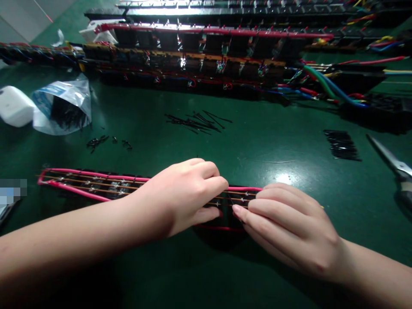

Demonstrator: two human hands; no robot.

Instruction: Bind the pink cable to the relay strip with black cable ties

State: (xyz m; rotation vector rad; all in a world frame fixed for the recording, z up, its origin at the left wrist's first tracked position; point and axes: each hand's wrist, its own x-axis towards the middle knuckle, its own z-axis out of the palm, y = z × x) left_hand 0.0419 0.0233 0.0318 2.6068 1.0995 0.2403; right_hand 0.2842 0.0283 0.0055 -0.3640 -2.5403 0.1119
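Observation:
A long, narrow electronic assembly [125, 187] lies across the green table, with copper-coloured rods, solder joints and a pink-red cable [77, 192] along its sides. My left hand [189, 189] is closed over its middle, fingers on the far edge and thumb on the near side. To the right, my right hand [289, 223] rests against the same assembly. Its thumb and forefinger pinch a thin black cable tie [230, 199] that crosses the rods; most of the tie is hidden by the fingers.
Loose black cable ties [196, 122] lie beyond my hands, with cut-off bits [96, 141] to their left. A plastic bag [64, 105] and white object [16, 106] sit far left. Black strips [341, 145] and scissors [391, 156] lie right. Wired assemblies [199, 56] line the back.

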